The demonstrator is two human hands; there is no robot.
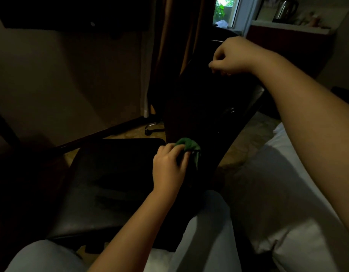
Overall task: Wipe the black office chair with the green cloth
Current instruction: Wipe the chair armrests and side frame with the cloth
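While right hand (229, 55) grips the black chair (199, 105) — left hand (169, 166) clutches green cloth (189, 145).

Room lies open over the seat (114, 183), bounded by the backrest (205, 107), with the bed (283, 203) just beyond.

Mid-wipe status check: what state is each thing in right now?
Black padded office chair: backrest held at its top edge.
Crumpled green cloth: bunched, pressed against the backrest.
Left hand: grips cloth.
Right hand: fingers curled on backrest's top.
Brown curtain: hanging straight.
Metal kettle: upright.
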